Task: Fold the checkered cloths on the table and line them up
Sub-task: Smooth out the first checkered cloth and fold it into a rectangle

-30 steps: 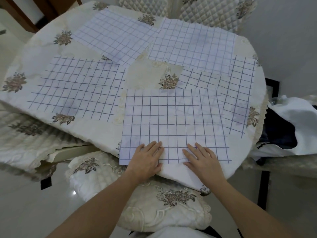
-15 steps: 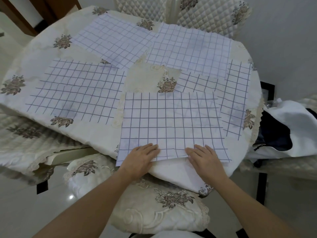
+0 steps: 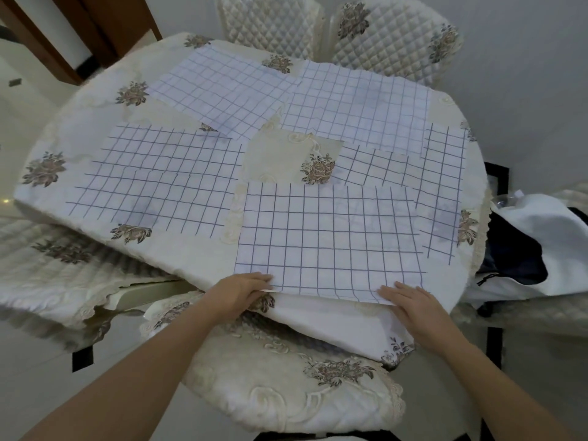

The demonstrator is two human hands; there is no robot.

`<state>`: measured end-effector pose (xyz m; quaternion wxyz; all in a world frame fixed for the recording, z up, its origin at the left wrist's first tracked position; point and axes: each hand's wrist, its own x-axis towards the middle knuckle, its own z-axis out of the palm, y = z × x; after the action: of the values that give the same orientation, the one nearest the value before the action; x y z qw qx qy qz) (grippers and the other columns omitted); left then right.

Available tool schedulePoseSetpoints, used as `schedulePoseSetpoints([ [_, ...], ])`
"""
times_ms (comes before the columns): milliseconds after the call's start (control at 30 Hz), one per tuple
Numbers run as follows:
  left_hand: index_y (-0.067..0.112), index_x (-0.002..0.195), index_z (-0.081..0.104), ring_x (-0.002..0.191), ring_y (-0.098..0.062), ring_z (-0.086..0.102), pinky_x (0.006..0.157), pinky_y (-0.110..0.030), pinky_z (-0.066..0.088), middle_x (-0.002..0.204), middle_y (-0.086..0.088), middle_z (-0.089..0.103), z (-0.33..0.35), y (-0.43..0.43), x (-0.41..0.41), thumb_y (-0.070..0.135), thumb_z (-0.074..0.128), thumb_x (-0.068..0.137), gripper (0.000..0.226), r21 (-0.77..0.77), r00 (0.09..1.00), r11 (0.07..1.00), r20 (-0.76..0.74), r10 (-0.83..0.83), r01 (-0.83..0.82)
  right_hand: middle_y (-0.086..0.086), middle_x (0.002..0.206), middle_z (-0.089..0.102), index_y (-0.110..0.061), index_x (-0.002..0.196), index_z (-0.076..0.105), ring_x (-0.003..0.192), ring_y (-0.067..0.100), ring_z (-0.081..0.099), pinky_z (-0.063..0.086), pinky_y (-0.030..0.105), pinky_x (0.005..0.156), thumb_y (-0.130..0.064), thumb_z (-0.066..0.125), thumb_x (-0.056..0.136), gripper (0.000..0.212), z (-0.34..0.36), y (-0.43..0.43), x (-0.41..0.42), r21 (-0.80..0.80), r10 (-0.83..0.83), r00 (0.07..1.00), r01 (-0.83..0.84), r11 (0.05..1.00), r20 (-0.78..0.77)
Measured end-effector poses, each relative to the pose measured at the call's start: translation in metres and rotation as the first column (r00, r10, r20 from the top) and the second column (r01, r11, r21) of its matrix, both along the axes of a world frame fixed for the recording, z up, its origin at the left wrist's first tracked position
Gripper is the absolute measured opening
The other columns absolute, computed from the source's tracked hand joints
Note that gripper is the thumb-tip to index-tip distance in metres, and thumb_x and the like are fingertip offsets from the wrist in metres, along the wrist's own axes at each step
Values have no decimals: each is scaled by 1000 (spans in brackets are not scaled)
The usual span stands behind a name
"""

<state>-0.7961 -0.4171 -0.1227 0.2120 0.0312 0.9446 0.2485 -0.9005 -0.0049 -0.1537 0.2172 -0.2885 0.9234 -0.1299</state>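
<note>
Several white cloths with a blue grid lie spread flat on the round table. The nearest checkered cloth lies at the table's front edge, and its near hem is raised slightly off the tablecloth. My left hand pinches that hem near its left corner, fingers on top. Toward the right corner my right hand holds the same hem; both thumbs are hidden under the cloth. Other cloths lie at the left, back left, back right and right, some overlapping.
A cream tablecloth with flower prints covers the table. Quilted chairs stand behind the table, at the left and just in front of me. White and dark fabric is piled on a seat at the right.
Both hands slid back from lying flat on the nearest cloth to its near hem and took hold of it; the hem now lifts off the table.
</note>
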Motion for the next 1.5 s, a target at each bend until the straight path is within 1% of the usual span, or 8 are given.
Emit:
schedulePoseSetpoints([
  [133, 26, 130, 65, 115, 12, 51, 100, -16, 39, 126, 28, 57, 22, -9, 11, 33, 46, 105, 32, 57, 990, 996, 121, -75, 69, -26, 143, 38, -40, 145, 45, 143, 2, 32, 13, 22, 119, -33, 38, 106, 40, 20, 8, 20, 13, 15, 996, -16, 1000, 87],
  [300, 26, 103, 71, 93, -2, 65, 87, -27, 52, 98, 16, 72, 39, -24, 23, 44, 49, 102, 29, 200, 985, 980, 172, -34, -1, -31, 129, 56, -47, 134, 55, 120, -5, 55, 47, 20, 97, -80, 15, 88, 69, 41, 21, 39, -47, -67, 978, 78, 996, 197],
  [467, 14, 76, 51, 66, -5, 40, 65, -30, 35, 67, 11, 44, 45, -34, 25, 43, 47, 103, 40, 289, 980, 955, 201, 5, -64, -37, 104, 65, -51, 107, 62, 97, -9, 63, 53, 24, 84, -78, 23, 87, 52, 56, 22, 35, -68, -105, 968, 123, 990, 229],
  [600, 10, 78, 54, 66, -13, 46, 66, -30, 35, 69, 1, 50, 41, -40, -6, 58, 45, 98, 52, 275, 986, 953, 133, 95, -129, -29, 101, 69, -40, 109, 67, 94, -5, 64, 54, 25, 83, -72, 32, 88, 52, 65, 9, 1, -88, -145, 967, 166, 982, 211],
  [833, 11, 90, 66, 78, -12, 54, 70, -25, 38, 81, 6, 61, 23, -33, -87, 35, 51, 103, 32, 107, 962, 956, 67, 266, -272, -7, 114, 69, -19, 115, 72, 105, 16, 61, 50, 34, 93, -33, 51, 101, 29, 39, -15, -77, -135, -172, 984, 177, 975, 47],
  [1200, 7, 82, 66, 72, -24, 53, 60, -31, 36, 78, 0, 52, -24, -26, -126, 19, 61, 98, 21, -78, 923, 949, -267, 276, -306, -2, 84, 64, -13, 86, 73, 80, 22, 58, 52, 39, 67, -28, 66, 91, 17, -11, -23, -118, -220, -277, 908, 214, 952, -314],
  [1333, 11, 113, 66, 97, -34, 59, 77, -46, 49, 107, -9, 62, -27, -19, -125, 24, 67, 92, 25, -270, 898, 896, -366, 243, -353, 4, 95, 65, -11, 100, 73, 87, 29, 59, 51, 44, 71, -23, 73, 87, 17, -16, -29, -115, -259, -334, 847, 242, 935, -414],
  [1500, 16, 140, 51, 138, -30, 42, 112, -53, 33, 152, -10, 43, -21, 28, -95, 35, 52, 97, 47, -329, 870, 916, -490, 44, -232, 16, 130, 58, -5, 127, 61, 122, 38, 53, 42, 57, 102, -28, 54, 98, 37, -8, -59, -71, -259, -350, 813, 253, 932, -465],
])
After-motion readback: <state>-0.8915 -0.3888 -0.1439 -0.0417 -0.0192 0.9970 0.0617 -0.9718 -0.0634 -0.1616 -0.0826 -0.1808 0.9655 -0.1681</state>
